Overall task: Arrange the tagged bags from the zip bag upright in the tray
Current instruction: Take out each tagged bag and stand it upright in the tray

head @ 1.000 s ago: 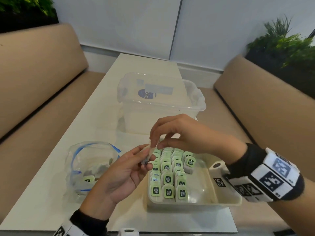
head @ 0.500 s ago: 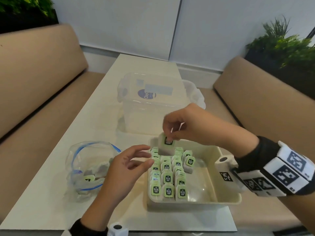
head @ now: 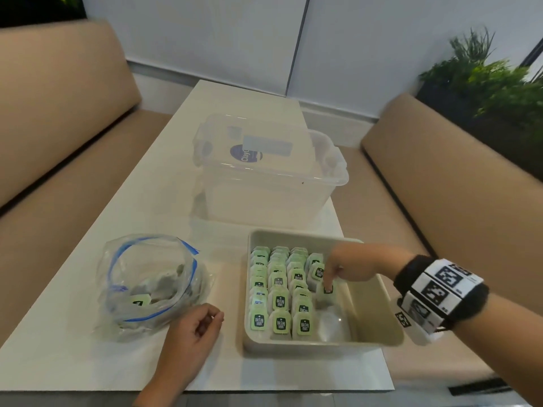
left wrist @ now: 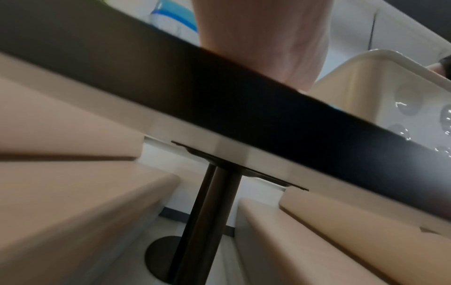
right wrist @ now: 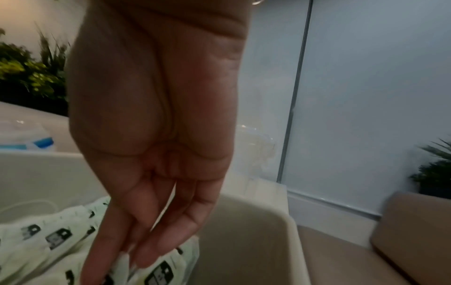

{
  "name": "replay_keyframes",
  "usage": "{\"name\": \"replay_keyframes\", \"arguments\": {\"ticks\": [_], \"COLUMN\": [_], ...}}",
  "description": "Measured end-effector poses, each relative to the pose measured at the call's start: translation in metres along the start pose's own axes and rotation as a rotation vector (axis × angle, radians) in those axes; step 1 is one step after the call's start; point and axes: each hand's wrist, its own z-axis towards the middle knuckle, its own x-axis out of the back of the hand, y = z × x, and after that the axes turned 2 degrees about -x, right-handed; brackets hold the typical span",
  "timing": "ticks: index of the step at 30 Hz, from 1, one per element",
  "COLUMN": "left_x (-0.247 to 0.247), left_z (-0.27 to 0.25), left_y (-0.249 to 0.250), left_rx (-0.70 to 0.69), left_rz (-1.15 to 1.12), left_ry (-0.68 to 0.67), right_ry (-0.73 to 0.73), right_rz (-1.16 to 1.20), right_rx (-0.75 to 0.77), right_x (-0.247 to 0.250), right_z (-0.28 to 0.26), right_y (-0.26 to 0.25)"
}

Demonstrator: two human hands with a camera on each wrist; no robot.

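Head view: right hand is reaching down into the tray, fingertips pinching the top of one tagged bag and holding it upright at 3 o'clock of the filled rows, in a fourth column just in front of two bags already there. Right wrist view is showing the fingers pressed together on the pale paper edge of that bag.

Rows of tagged bags are standing in three columns along the tray's 9 o'clock side; each is carrying a pale green rounded tag with a dark badge. Lettering on the nearest tags is reading roughly "McCoy teas", blurred.

Tray is cream, rigid plastic, rectangular with rounded corners and a glossy floor.

Zip bag is lying open at 9 o'clock of the tray: clear crinkled film, blue zip strip, several bags inside, one green tag showing.

Left hand is resting on the white table between zip bag and tray, fingers loosely curled, holding nothing.

Clear plastic lidded box is sitting at 12 o'clock; blue oval label reading "Clay…", partly covered
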Motion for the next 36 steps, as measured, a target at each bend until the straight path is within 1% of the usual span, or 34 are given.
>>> {"name": "replay_keyframes", "arguments": {"ticks": [5,9,16,18,20,22,25,27,28,30,31,32,34,35,36], "left_x": [-0.002,-0.001,0.0,0.001,0.005,0.014,0.036,0.051,0.057,0.069,0.073,0.077,0.083,0.084,0.085], "left_z": [0.001,0.0,0.0,-0.002,-0.008,-0.018,-0.041,-0.052,-0.054,-0.052,-0.048,-0.043,-0.03,-0.022,-0.014], "left_y": [-0.01,-0.012,-0.011,-0.008,-0.005,-0.003,0.001,0.0,-0.004,-0.014,-0.02,-0.024,-0.027,-0.021,-0.017], "left_rx": [-0.019,-0.036,-0.064,-0.075,-0.116,-0.205,-0.347,-0.375,-0.334,-0.204,-0.15,-0.081,0.078,0.096,0.086], "left_rz": [0.011,0.003,-0.003,-0.021,-0.03,0.02,0.085,0.108,0.094,0.054,0.059,0.076,0.091,0.063,-0.007], "left_ry": [0.004,0.009,0.01,0.026,0.078,0.157,0.318,0.476,0.56,0.701,0.716,0.689,0.534,0.454,0.386], "right_ry": [0.027,0.02,0.018,0.051,0.128,0.232,0.346,0.363,0.365,0.355,0.336,0.301,0.207,0.162,0.125], "right_rz": [0.059,0.089,0.063,0.041,0.027,0.085,0.26,0.297,0.279,0.193,0.139,0.073,-0.082,-0.151,-0.186], "right_rx": [-0.043,-0.068,-0.081,-0.085,-0.065,0.008,0.207,0.319,0.357,0.389,0.383,0.359,0.302,0.277,0.255], "right_x": [0.0,-0.001,0.001,0.007,0.022,0.044,0.077,0.094,0.1,0.108,0.108,0.107,0.102,0.097,0.092], "right_z": [0.015,0.02,0.018,0.013,0.004,-0.006,-0.019,-0.018,-0.012,0.008,0.023,0.038,0.066,0.076,0.084], "right_y": [0.001,0.005,0.003,0.001,-0.007,-0.027,-0.082,-0.126,-0.148,-0.189,-0.208,-0.224,-0.249,-0.257,-0.263]}}
